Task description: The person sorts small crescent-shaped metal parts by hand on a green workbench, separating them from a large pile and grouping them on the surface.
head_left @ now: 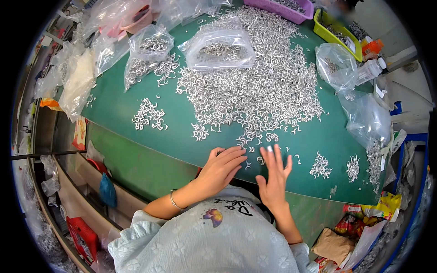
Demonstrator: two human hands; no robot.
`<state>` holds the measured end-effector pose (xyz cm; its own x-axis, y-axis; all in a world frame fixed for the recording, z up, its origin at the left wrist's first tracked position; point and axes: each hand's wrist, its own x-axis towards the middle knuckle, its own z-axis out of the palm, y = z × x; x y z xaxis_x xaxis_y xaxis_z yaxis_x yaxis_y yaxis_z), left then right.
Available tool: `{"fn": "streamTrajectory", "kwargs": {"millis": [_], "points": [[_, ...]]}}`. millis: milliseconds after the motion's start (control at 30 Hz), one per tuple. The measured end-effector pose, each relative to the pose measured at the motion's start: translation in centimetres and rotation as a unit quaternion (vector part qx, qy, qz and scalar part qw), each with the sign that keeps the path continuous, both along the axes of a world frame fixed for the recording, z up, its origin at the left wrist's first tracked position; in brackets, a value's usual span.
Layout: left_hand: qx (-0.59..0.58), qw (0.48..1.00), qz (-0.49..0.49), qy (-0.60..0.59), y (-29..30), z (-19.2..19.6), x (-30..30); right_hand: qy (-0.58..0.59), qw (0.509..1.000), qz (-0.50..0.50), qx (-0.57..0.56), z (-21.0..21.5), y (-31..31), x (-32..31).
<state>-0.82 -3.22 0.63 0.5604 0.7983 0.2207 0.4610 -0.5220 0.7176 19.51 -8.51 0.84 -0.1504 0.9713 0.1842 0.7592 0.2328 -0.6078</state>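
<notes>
the left hand (223,167) lies flat on the green desk (123,113) near its front edge, fingers close together and pinching nothing. the right hand (274,179) is just beside it, fingers spread and lifted a little, with a small white thing on one fingertip (269,149). a few small silver curved metal hooks (249,164) lie loose between the two hands, right by the fingertips. just past the fingers starts the big pile of the same silver hooks (259,86), which fills the middle of the desk. a clear plastic bag (221,48) sits on the pile toward the back edge. two tiny heaps of hooks (321,166) sit near the front right edge.
</notes>
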Motion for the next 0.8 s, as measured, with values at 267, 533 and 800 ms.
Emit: {"fn": "streamTrajectory", "kwargs": {"millis": [267, 533, 800], "points": [[-0.012, 0.998, 0.06, 0.0, 0.0, 0.3, -0.6, -0.011, 1.0, -0.023, -0.015, 0.4, -0.1, 0.4], [-0.022, 0.996, 0.08, -0.018, -0.5, -0.1, 0.5, -0.016, 0.999, -0.018, -0.037, 0.2, 0.1, -0.1], [-0.01, 0.996, 0.081, 0.037, -0.5, -0.1, 0.8, -0.03, 0.998, 0.027, -0.051, 0.7, 1.3, -1.0]]}}
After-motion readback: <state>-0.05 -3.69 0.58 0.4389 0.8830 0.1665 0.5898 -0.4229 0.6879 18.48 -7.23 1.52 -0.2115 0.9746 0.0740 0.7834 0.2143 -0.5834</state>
